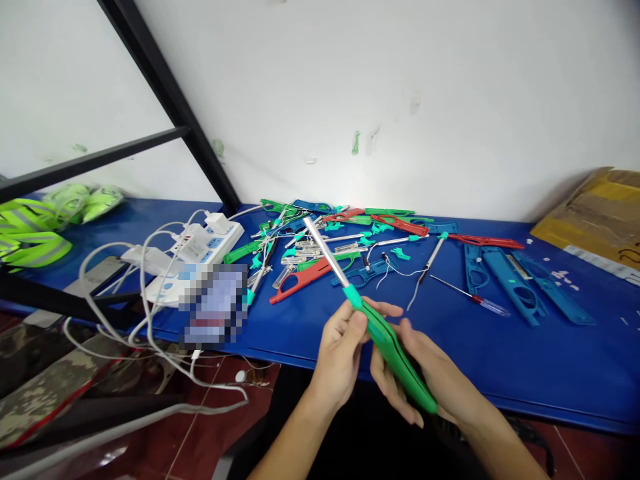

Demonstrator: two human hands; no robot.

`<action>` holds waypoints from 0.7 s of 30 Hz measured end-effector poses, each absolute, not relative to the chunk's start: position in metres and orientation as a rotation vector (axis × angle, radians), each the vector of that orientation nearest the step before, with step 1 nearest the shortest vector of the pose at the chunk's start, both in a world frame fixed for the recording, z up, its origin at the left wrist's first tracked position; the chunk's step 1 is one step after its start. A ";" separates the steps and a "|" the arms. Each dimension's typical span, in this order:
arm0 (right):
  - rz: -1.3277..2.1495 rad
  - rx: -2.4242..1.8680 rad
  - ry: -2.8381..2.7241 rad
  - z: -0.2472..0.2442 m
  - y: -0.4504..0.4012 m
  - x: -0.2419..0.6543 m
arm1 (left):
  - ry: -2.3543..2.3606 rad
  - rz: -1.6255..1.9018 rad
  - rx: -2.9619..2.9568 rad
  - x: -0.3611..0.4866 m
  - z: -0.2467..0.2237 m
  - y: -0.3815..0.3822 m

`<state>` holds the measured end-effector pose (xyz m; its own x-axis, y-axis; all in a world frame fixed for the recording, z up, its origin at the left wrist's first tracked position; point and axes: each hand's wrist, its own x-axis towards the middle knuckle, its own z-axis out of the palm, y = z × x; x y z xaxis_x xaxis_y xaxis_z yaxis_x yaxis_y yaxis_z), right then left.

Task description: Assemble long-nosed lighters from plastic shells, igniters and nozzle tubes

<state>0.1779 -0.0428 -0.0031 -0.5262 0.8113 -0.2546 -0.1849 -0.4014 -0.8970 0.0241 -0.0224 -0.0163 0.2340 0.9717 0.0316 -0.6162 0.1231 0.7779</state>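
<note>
A green lighter-like handle [400, 360] with a teal collar and a silver metal tube [327, 253] is held tilted over the table's front edge, its tube pointing up and left. My left hand [343, 347] is closed round the handle near the collar, thumb on top. Around the lower part of the handle is my right hand [425, 373], its thumb along the upper side and its fingers beneath. A dark seam runs along the handle. Behind the tube lies a red handle shell [305, 279] among loose parts.
The blue table [480, 360] bears blue shells [513, 283], a screwdriver [477, 299] and a pile of coloured shells, tubes and wires. At the left are a white power strip [200, 260] with cables, a blurred phone [217, 303] and yellow-green vests [33, 233]. A cardboard box [595, 213] stands right.
</note>
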 end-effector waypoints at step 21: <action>0.013 -1.043 -2.097 -0.015 -0.045 0.170 | 0.534 1.585 0.652 0.033 -0.010 -0.024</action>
